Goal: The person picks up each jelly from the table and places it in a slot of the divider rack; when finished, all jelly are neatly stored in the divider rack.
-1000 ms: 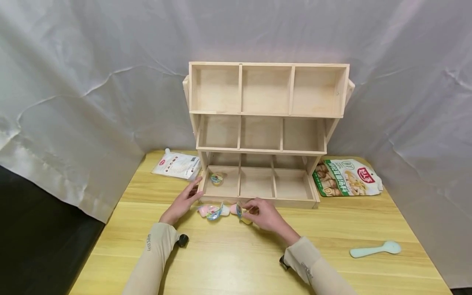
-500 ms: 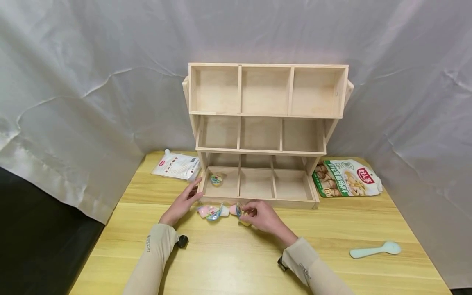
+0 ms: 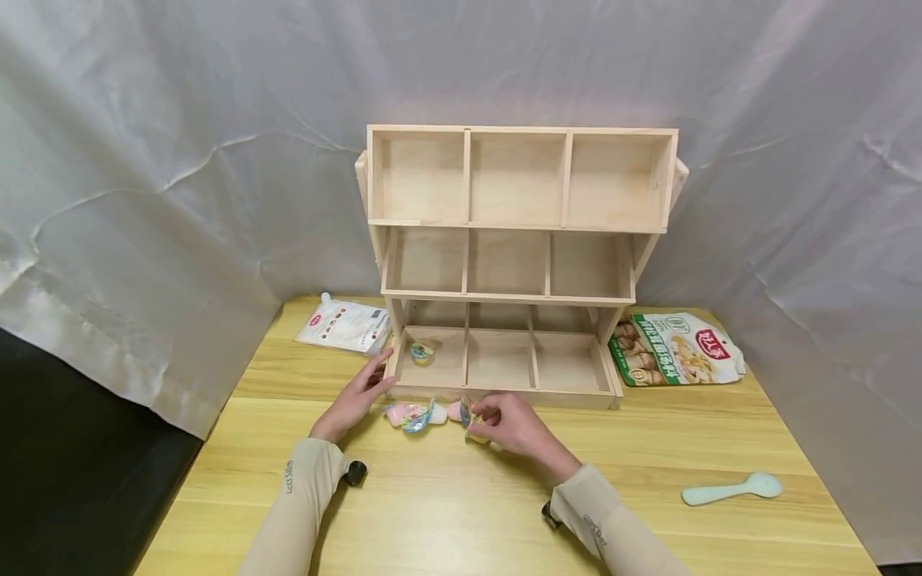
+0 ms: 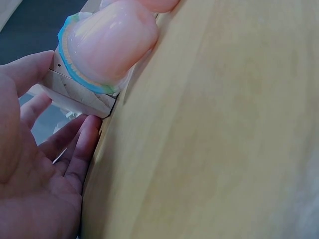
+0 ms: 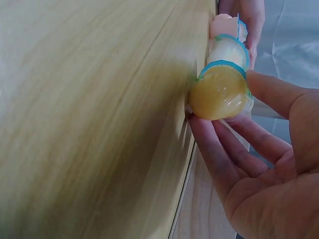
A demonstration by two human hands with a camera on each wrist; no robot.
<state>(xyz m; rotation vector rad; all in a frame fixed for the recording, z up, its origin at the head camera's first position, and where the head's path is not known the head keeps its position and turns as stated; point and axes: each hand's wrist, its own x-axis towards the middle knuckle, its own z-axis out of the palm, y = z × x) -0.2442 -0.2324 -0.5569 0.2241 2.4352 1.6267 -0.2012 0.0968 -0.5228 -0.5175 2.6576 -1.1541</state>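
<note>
My right hand (image 3: 513,424) pinches a yellow jelly cup (image 5: 218,93) between thumb and fingers, low at the table in front of the wooden rack. Other jelly cups, pink and white with blue-edged lids, lie in a row to its left, including a pink jelly cup (image 4: 112,42) large in the left wrist view. With fingers extended, my left hand (image 3: 353,404) touches the front left corner of the rack's bottom tray (image 3: 504,394), thumb at the front and fingers along the side. One more jelly cup (image 3: 422,352) sits in that tray's left compartment.
The three-tier wooden rack (image 3: 468,180) has three compartments per tier. A white packet (image 3: 346,324) lies left of it, and a green and white food bag (image 3: 677,350) to the right. A pale blue spoon (image 3: 731,490) lies at the table's right. Grey sheeting hangs behind.
My right hand has shifted very slightly around the yellow jelly cup. The left hand stays at the tray corner, and the other things have kept their places.
</note>
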